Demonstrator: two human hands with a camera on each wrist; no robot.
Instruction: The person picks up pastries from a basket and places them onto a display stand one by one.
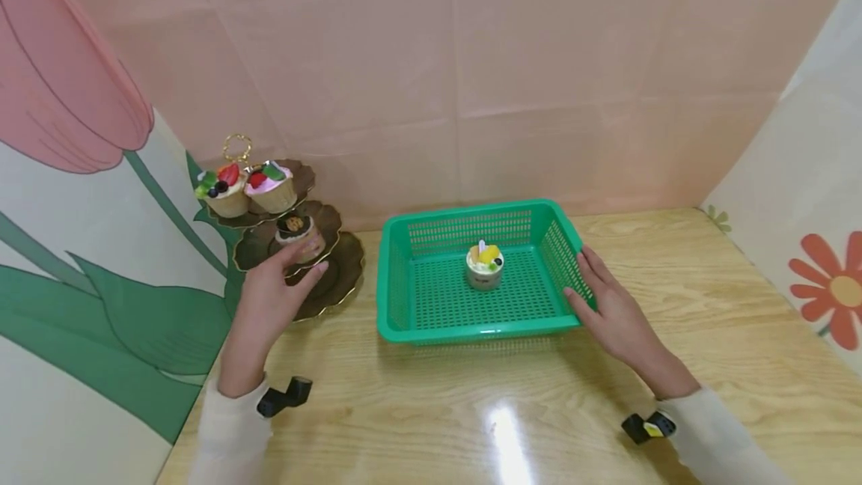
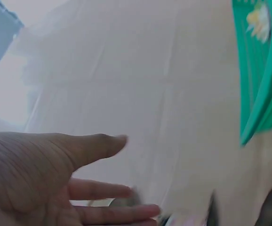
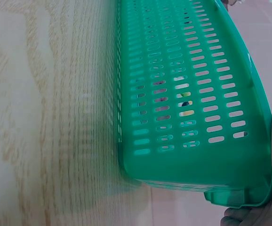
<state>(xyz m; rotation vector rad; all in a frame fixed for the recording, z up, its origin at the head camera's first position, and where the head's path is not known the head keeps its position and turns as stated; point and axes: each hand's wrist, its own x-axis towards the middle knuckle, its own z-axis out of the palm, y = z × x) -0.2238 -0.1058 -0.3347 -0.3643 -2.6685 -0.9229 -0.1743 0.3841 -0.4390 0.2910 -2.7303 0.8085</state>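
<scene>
My left hand (image 1: 272,287) is at the middle tier of a brown tiered cake stand (image 1: 337,275), its fingers by a chocolate-topped cupcake (image 1: 296,230) with a nut on it. In the left wrist view the thumb (image 2: 98,146) stands apart from the straight fingers; whether they touch the cupcake I cannot tell. With thumb and fingers on either side of its right rim, my right hand (image 1: 616,313) holds a green plastic basket (image 1: 471,334). Inside the basket sits a small dessert cup (image 1: 485,275) topped with cream and yellow fruit. The right wrist view shows the basket's slotted wall (image 3: 192,160) from outside.
On the stand's top tier are a berry cupcake (image 1: 227,197) and a pink-frosted cupcake (image 1: 272,189). A gold ring handle (image 1: 237,147) rises above them. The wooden table (image 1: 417,410) meets a pink backdrop (image 1: 377,96) behind the basket.
</scene>
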